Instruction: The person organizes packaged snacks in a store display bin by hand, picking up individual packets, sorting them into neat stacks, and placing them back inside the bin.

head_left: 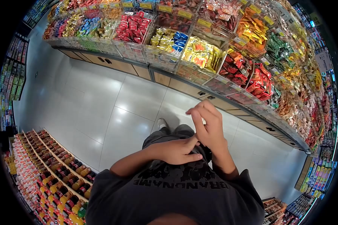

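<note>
Shirt (176,204), dark, soft and printed, just behind the close-set hands: left hand (174,152) with thumb outstretched, right hand (211,125) with fingers curled; contact or grip hard to tell. Ahead and leftward, wide stretch of smooth, glossy tiled floor (84,108), up to long straight wood-fronted cabinet (182,86) under rigid, clear-walled bins (194,74) of crinkly wrappers (201,53).

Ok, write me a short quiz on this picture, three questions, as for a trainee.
1. True or false: the left hand is in front of the dark shirt.
2. What covers the floor? A) carpet, B) pale tiles, C) wooden boards.
3. Fill in: the yellow packets sit in a clear ____ above the cabinet doors.

Key: 1 true; 2 B; 3 bin.
</note>
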Available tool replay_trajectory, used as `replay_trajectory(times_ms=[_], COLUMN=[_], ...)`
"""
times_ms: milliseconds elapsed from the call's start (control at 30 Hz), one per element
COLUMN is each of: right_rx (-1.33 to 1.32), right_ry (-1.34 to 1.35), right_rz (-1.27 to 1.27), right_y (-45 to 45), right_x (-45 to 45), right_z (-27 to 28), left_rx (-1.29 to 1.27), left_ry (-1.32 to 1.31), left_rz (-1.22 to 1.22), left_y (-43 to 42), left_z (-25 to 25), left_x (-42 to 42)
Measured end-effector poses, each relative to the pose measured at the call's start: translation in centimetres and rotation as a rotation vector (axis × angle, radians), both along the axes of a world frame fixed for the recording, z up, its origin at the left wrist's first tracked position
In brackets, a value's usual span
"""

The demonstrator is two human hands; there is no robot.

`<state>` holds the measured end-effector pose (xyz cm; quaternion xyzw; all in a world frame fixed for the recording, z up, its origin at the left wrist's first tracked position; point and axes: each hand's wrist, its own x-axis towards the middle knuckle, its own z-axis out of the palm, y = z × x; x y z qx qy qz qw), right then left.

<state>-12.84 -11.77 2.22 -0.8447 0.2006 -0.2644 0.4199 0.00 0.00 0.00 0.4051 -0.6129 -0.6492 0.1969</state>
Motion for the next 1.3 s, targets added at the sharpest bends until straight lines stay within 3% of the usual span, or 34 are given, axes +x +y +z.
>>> replay_trajectory(times_ms=[67, 100, 167, 233, 367, 433, 600, 767, 833, 1033, 1100, 1167, 1233, 1300], right_rx=[0.003, -0.001, 0.105, -0.002, -0.187, -0.223, -0.248, -0.39, -0.41, -0.416, -0.276, -0.184, -0.177, -0.231], right_ry=[0.159, 0.096, 0.216, 0.368, 0.425, 0.476, 0.901, 0.686, 0.579, 0.393, 0.327, 0.273, 0.15, 0.103], right_rz=[-0.142, -0.142, -0.199, -0.274, -0.245, -0.269, -0.279, -0.3, -0.358, -0.486, -0.468, -0.468, -0.535, -0.581], right_y=[-1.1, -6.2, -9.5, -14.7, -25.1, -31.4, -37.1, -38.8, -39.0, -36.6, -36.3, -36.3, -36.3, -36.0], right_x=[-0.3, 4.5, 4.2, 5.2, 7.5, 9.7, 14.0, 13.7, 13.2, 11.4, 10.5, 10.0, 9.5, 9.1], right_z=[-0.8, -3.8, -7.4, -9.9, -17.1, -20.7, -21.9, -26.2, -25.2, -24.3, -24.3, -21.5, -21.1, -20.4], left_rx=[-0.077, -0.091, 0.047, 0.117, 0.174, 0.045, 0.159, 0.251, 0.257, 0.304, -0.024, -0.092, -0.371, -0.399], left_ry=[0.147, 0.084, 0.222, 0.278, 0.253, 0.192, 0.295, 0.192, 0.065, 0.067, -0.267, -0.322, -0.551, -0.496], left_rz=[0.175, 0.173, 0.266, 0.332, 0.414, 0.456, 0.778, 0.9, 0.956, 0.994, 0.814, 0.762, 0.574, 0.583], left_y=[1.5, -2.1, -2.2, -4.0, -8.0, -11.4, -20.5, -28.6, -31.1, -33.8, -34.1, -34.7, -35.5, -36.4], left_z=[-1.6, -3.3, -4.0, -5.9, -6.4, -6.9, -7.2, -12.7, -14.2, -16.7, -19.8, -20.7, -20.9, -21.2], left_x=[-0.9, 4.0, 4.8, 6.2, 9.3, 11.2, 12.9, 14.2, 14.4, 13.2, 12.8, 12.2, 12.2, 12.2])
